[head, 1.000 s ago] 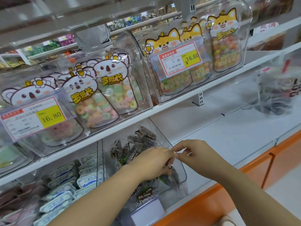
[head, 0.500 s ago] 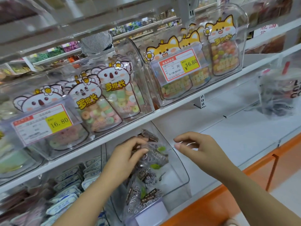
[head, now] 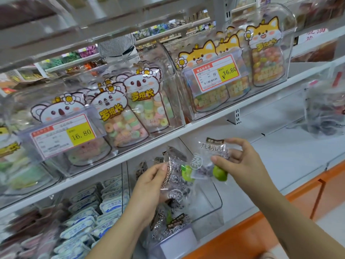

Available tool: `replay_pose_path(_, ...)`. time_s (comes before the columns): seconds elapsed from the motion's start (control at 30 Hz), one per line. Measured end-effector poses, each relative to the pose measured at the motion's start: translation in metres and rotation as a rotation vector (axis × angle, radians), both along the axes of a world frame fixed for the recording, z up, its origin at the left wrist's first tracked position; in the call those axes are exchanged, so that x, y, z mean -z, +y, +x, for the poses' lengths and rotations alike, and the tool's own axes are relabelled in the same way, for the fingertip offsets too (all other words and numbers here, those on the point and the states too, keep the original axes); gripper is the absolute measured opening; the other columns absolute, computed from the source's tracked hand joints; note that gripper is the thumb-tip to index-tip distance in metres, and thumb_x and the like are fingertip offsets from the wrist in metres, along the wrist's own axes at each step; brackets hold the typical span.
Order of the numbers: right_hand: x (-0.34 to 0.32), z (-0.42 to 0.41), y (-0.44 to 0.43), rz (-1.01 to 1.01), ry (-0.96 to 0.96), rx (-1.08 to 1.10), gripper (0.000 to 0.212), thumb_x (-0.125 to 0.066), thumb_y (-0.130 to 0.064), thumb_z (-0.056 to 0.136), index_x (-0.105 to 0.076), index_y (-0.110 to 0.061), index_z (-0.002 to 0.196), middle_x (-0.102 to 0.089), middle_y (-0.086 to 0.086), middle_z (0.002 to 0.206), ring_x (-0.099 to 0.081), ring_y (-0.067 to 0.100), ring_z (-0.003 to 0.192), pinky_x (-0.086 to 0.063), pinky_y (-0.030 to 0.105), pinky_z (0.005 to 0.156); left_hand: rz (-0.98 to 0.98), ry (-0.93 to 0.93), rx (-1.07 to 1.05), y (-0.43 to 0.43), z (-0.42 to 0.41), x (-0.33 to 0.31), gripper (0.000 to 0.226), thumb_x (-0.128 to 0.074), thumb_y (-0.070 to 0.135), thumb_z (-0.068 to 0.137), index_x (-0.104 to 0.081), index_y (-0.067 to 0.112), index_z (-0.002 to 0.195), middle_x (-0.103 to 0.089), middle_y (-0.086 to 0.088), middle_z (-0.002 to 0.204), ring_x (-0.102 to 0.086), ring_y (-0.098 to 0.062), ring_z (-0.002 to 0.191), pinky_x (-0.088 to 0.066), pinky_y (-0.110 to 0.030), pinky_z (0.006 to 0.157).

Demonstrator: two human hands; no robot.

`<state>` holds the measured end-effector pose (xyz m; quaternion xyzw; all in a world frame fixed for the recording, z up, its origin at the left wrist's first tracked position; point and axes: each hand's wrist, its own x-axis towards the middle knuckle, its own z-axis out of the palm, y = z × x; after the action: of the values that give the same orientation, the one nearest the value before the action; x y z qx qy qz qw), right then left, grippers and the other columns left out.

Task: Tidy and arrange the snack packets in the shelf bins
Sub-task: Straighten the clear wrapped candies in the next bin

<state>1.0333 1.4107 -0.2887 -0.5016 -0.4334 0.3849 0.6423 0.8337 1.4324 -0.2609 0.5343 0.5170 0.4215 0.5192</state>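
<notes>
A clear plastic bin (head: pixel 211 206) on the lower shelf holds several clear snack packets with dark fruit and a green lime print. My left hand (head: pixel 149 186) grips a bunch of these packets (head: pixel 175 182) above the bin. My right hand (head: pixel 240 161) pinches one separate packet (head: pixel 207 157) by its right side, lifted just under the upper shelf's edge. More of the same packets (head: pixel 171 225) lie at the bin's front.
Left of this bin, another bin holds several blue-and-white packets (head: pixel 93 217). The upper shelf (head: pixel 168 139) carries clear bins of koala candy bags (head: pixel 119 116) and fox candy bags (head: pixel 265 58) with 16.80 price tags. A bare white shelf (head: pixel 280 157) and orange edge (head: pixel 302 193) lie to the right.
My left hand reached into the bin and lifted a bunch of packets. My right hand, holding nothing before, now pinches one packet and holds it up.
</notes>
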Motion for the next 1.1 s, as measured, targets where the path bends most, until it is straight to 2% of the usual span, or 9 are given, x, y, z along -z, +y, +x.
replay_pose_path(0.1, -0.002, 0.005, -0.002, -0.031, 0.035, -0.111, 0.045, -0.077, -0.022, 0.07, -0.057, -0.011, 0.109, -0.069, 0.014, 0.087, -0.066, 0.018, 0.072, -0.053, 0.022, 0.059, -0.088, 0.073, 0.059, 0.001, -0.007, -0.004, 0.016, -0.054, 0.032, 0.088, -0.066, 0.022, 0.093, -0.072, 0.013, 0.082, -0.056, -0.007, 0.052, -0.046, -0.018, 0.048)
replay_pose_path(0.2, -0.002, -0.004, -0.008, -0.021, -0.103, -0.348, 0.039, -0.077, -0.034, 0.06, -0.062, -0.018, 0.092, -0.064, -0.011, 0.07, -0.061, 0.006, 0.063, -0.048, 0.018, 0.058, -0.199, 0.133, 0.262, 0.007, -0.009, -0.008, 0.037, -0.055, 0.039, 0.08, -0.069, 0.012, 0.101, -0.073, 0.002, 0.077, -0.056, -0.014, 0.062, -0.048, -0.022, 0.057)
replay_pose_path(0.33, 0.003, -0.007, -0.006, -0.013, -0.229, -0.326, 0.029, -0.074, -0.042, 0.062, -0.064, -0.03, 0.087, -0.066, -0.015, 0.085, -0.062, -0.001, 0.088, -0.05, 0.017, 0.071, -0.273, 0.0, 0.366, 0.009, -0.001, -0.016, 0.026, -0.057, 0.026, 0.079, -0.066, 0.009, 0.097, -0.072, -0.004, 0.076, -0.065, -0.012, 0.064, -0.055, -0.024, 0.058)
replay_pose_path(0.43, 0.004, -0.009, -0.005, 0.077, -0.293, -0.29, 0.024, -0.078, -0.028, 0.069, -0.06, -0.032, 0.084, -0.064, -0.026, 0.077, -0.058, -0.006, 0.078, -0.044, 0.011, 0.073, -0.247, -0.088, 0.454, 0.015, 0.001, -0.021, 0.038, -0.053, 0.029, 0.082, -0.062, 0.011, 0.114, -0.072, -0.01, 0.103, -0.069, -0.02, 0.089, -0.056, -0.03, 0.079)
replay_pose_path(0.5, 0.007, -0.013, -0.003, 0.131, -0.439, -0.157, 0.029, -0.08, -0.026, 0.07, -0.056, -0.038, 0.082, -0.061, -0.025, 0.075, -0.053, -0.005, 0.078, -0.037, 0.006, 0.07, -0.112, 0.084, 0.547, 0.017, -0.001, -0.025, 0.046, -0.056, 0.038, 0.086, -0.056, 0.017, 0.126, -0.069, -0.003, 0.114, -0.065, -0.016, 0.099, -0.05, -0.026, 0.086)
replay_pose_path(0.6, 0.009, -0.019, 0.001, 0.177, -0.627, -0.053, 0.034, -0.081, -0.035, 0.067, -0.053, -0.046, 0.082, -0.056, -0.023, 0.088, -0.049, -0.001, 0.093, -0.035, 0.01, 0.081, 0.12, 0.424, 0.613, 0.026, -0.005, -0.022, 0.05, -0.071, 0.02, 0.08, -0.053, 0.025, 0.128, -0.066, 0.007, 0.117, -0.063, -0.004, 0.102, -0.046, -0.015, 0.085)
replay_pose_path(0.8, 0.02, -0.025, 0.008, 0.044, -0.946, -0.163, 0.042, -0.076, -0.054, 0.066, -0.06, -0.038, 0.101, -0.045, -0.009, 0.112, -0.036, 0.013, 0.112, -0.035, 0.029, 0.097, 0.251, 0.729, 0.615, 0.033, -0.016, 0.0, 0.029, -0.069, 0.02, 0.084, -0.062, 0.035, 0.108, -0.069, 0.013, 0.105, -0.064, -0.002, 0.097, -0.048, -0.027, 0.093)
replay_pose_path(0.97, 0.017, -0.014, 0.012, 0.09, -1.044, -0.223, 0.033, -0.071, -0.05, 0.075, -0.058, -0.043, 0.105, -0.051, -0.01, 0.114, -0.041, 0.013, 0.116, -0.035, 0.031, 0.099, 0.392, 0.838, 0.441, 0.024, -0.01, 0.012, 0.035, -0.066, 0.034, 0.085, -0.052, 0.048, 0.114, -0.062, 0.025, 0.104, -0.056, 0.011, 0.082, -0.043, -0.017, 0.075)
replay_pose_path(1.1, 0.019, -0.018, 0.011, 0.119, -1.103, -0.254, 0.027, -0.072, -0.042, 0.077, -0.061, -0.043, 0.101, -0.052, -0.012, 0.112, -0.042, 0.013, 0.115, -0.035, 0.034, 0.101, 0.357, 0.949, 0.535, 0.019, -0.01, 0.023, 0.043, -0.06, 0.038, 0.089, -0.039, 0.049, 0.125, -0.066, 0.005, 0.105, -0.063, -0.011, 0.086, -0.052, -0.034, 0.078)
